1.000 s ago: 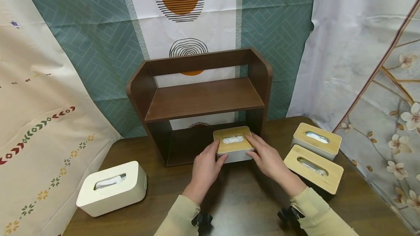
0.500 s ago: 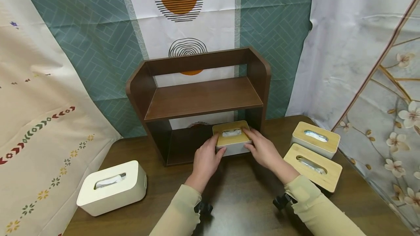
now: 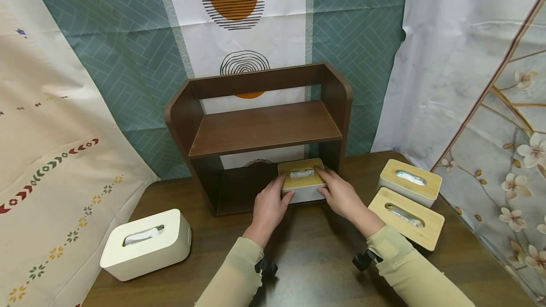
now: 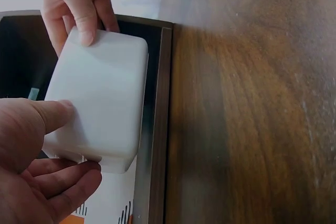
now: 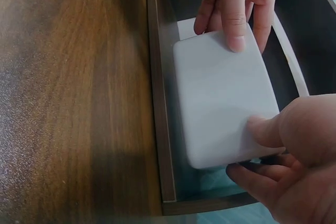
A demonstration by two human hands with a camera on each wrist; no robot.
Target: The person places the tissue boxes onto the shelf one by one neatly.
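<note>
A white tissue box with a wood-look lid [image 3: 302,180] sits at the right of the lower compartment of a brown desktop shelf [image 3: 264,127]. My left hand [image 3: 270,205] grips its left end, thumb on the white front and fingers round the side. The right hand [image 3: 342,197] holds the other end in the same way. Both wrist views show the white front face of the tissue box [image 4: 105,87] between the two thumbs. In the right wrist view its face [image 5: 223,98] stands just inside the shelf's front edge.
A cream tissue box [image 3: 147,245] stands on the table's left. Two more wood-lidded tissue boxes are on the right, one white-sided [image 3: 410,181] behind a darker-sided one [image 3: 407,218]. Patterned cloths [image 3: 362,60] hang behind and at both sides of the table [image 3: 315,259].
Both hands have pushed the tissue box a little farther back into the lower compartment. Over the last half second it has barely shifted, and both hands keep their hold.
</note>
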